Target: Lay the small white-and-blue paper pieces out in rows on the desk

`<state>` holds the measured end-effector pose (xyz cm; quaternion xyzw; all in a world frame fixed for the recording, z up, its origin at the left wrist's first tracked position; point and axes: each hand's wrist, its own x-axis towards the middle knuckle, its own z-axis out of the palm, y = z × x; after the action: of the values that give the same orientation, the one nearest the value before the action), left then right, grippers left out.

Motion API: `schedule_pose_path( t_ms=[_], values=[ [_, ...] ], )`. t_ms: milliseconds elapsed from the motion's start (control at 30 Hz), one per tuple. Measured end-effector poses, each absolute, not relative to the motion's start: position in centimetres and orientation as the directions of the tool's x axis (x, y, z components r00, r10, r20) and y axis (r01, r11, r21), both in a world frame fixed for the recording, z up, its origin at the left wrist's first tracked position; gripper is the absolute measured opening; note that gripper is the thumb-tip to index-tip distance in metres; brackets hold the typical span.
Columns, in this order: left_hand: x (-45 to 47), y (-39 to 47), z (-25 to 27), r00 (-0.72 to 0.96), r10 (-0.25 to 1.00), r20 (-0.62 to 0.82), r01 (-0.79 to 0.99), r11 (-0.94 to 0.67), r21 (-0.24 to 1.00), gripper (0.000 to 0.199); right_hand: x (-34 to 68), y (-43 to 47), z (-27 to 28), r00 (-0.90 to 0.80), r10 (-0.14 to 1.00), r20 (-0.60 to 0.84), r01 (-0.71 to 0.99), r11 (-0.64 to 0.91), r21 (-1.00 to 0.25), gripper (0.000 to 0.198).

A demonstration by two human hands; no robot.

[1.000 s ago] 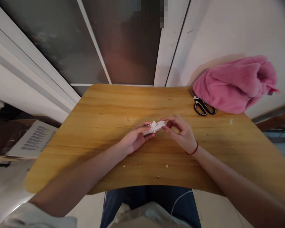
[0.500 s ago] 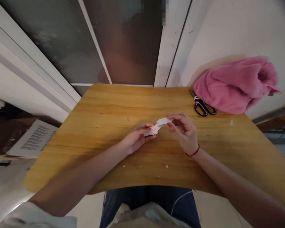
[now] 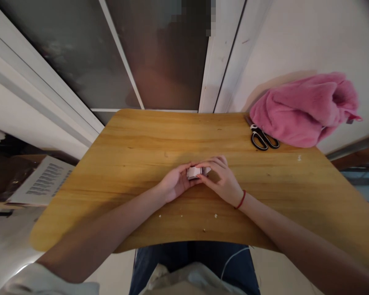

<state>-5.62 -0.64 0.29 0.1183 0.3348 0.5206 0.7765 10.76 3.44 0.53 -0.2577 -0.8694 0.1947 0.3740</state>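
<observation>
A small piece of folded white paper (image 3: 193,173) is held above the middle of the wooden table (image 3: 135,143). My left hand (image 3: 176,182) cups it from the left, thumb on the upper side and fingers underneath. From the right, my right hand (image 3: 223,178) pinches the same paper between thumb and fingertips. A pale pointed end of the paper sticks out beneath the right fingers. How its folds run under the fingers is hidden.
Black-handled scissors (image 3: 263,138) lie at the back right, their blades partly under a pink fluffy cloth item (image 3: 307,110). Several white scraps (image 3: 215,216) dot the table near its front edge. A cardboard box (image 3: 43,180) stands left of the table.
My right hand has moved left and closed in on my left hand. The paper, stretched out between both hands before, is now compact and gathered in the left palm.
</observation>
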Motion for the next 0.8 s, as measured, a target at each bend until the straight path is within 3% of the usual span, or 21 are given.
schedule_pose_path(
  t_ms=[567, 800],
  values=[
    [-5.7, -0.6, 0.2, 0.172, 0.895, -0.412, -0.711, 0.402, 0.577, 0.021, 11.8, 3.8, 1.4, -0.366, 0.623, 0.691, 0.273, 0.782, -0.561, 0.022],
    [-5.2, -0.7, 0.4, 0.232, 0.882, -0.411, -0.737, 0.435, 0.517, 0.034, 10.9, 3.4, 0.7, -0.545, 0.598, 0.587, 0.312, 0.795, -0.521, 0.017]
  ],
)
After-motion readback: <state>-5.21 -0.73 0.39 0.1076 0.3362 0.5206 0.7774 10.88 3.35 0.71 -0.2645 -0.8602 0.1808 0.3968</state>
